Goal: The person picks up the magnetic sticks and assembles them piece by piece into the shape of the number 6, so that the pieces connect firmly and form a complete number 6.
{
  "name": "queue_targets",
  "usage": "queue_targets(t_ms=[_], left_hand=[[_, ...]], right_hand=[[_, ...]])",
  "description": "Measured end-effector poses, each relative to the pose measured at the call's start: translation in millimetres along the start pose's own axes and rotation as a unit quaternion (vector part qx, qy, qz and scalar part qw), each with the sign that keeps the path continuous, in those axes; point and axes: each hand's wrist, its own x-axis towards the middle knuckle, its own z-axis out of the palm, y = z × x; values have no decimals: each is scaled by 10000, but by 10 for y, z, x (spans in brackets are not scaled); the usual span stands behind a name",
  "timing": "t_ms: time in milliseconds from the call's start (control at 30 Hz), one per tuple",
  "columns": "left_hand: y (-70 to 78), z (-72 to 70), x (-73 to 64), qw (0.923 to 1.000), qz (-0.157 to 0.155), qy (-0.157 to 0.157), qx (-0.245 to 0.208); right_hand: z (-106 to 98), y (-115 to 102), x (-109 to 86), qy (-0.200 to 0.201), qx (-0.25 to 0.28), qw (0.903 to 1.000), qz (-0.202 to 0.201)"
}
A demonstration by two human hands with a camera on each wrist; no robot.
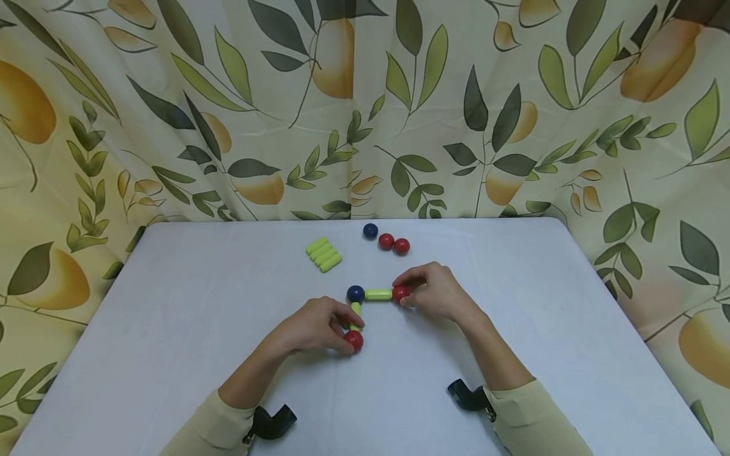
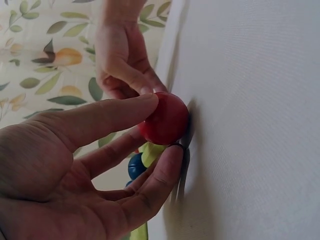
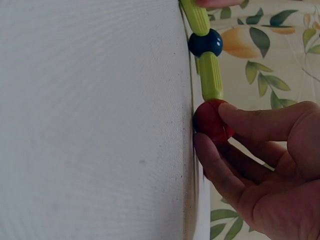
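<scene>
A dark blue ball (image 1: 355, 294) forms the corner of an L made with two yellow-green rods. One rod (image 1: 378, 295) runs right from it to a red ball (image 1: 400, 293), which my right hand (image 1: 438, 292) pinches between thumb and fingers. The other rod (image 1: 356, 308) comes toward me and is partly covered by my fingers. At its near end is a second red ball (image 2: 166, 119), pinched by my left hand (image 1: 320, 326) with the thumb on one side and a fingertip on the other. In the right wrist view, rod, blue ball (image 3: 205, 43), rod and red ball follow one another.
Beyond the L, several loose yellow-green rods (image 1: 324, 255) lie side by side. To their right are a dark blue ball (image 1: 370, 231) and two red balls (image 1: 402, 246) near the far edge of the white table (image 1: 188, 285). A leaf-and-fruit patterned curtain (image 1: 422, 126) hangs behind.
</scene>
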Motion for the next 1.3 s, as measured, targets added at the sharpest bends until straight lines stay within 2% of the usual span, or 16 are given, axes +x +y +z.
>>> queue_targets(t_ms=[300,533,900,1300], left_hand=[[8,10,16,9997,-76,-161,188],[10,14,15,9995,27,-84,316],[9,0,-7,9996,199,70,209],[-1,-9,-2,9995,213,52,218]], right_hand=[[1,-2,1,-15,11,10000,-54],[7,9,9,-14,13,10000,-45],[-3,-4,-10,-17,-2,10000,-39],[-3,-4,-12,6,-35,10000,-48]])
